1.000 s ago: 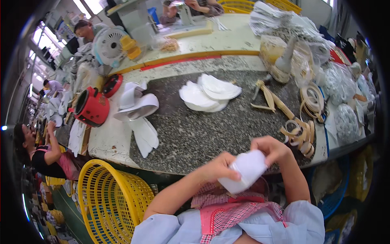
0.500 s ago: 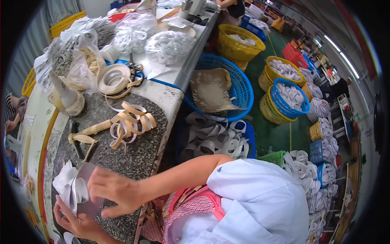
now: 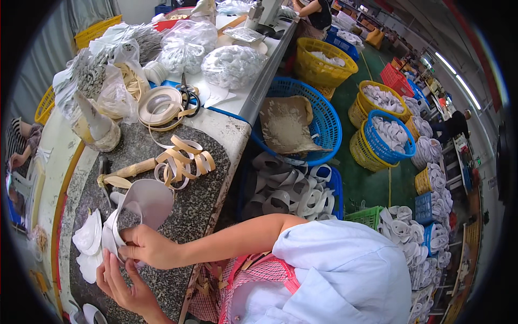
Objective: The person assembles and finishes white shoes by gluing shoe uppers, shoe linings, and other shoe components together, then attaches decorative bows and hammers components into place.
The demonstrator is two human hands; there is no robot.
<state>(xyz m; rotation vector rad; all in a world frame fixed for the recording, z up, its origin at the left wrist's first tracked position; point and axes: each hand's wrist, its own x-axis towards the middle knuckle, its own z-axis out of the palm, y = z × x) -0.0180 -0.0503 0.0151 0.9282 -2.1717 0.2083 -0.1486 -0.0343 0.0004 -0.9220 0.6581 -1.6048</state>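
Observation:
Over the near end of the dark stone slab [image 3: 178, 229], a light grey-white shoe upper [image 3: 148, 202] is bent into a loop, its wide flap standing up. My right hand [image 3: 151, 248] pinches the lower part of the loop, thumb and fingers pressed on its edge. From below, my left hand [image 3: 121, 283] grips the same upper, fingers long against its outer side. Several white curved pieces [image 3: 88, 237] lie on the slab to the left of my hands. Beyond the upper rests a hammer [image 3: 132, 170] with a wooden handle, its black head partly hidden by the upper.
Curled tan tape strips [image 3: 186, 162] lie by the hammer. Farther back are a tape roll [image 3: 161, 105], scissors [image 3: 189, 97], a crusted pot [image 3: 97, 129] and bagged white pieces [image 3: 232, 66]. Right of the table stand a blue basket [image 3: 334, 127] and a bin of uppers [image 3: 278, 189].
My hands have brought the upper up and right, off the white pieces, which now show on the slab. My right hand has closed on the upper's lower edge.

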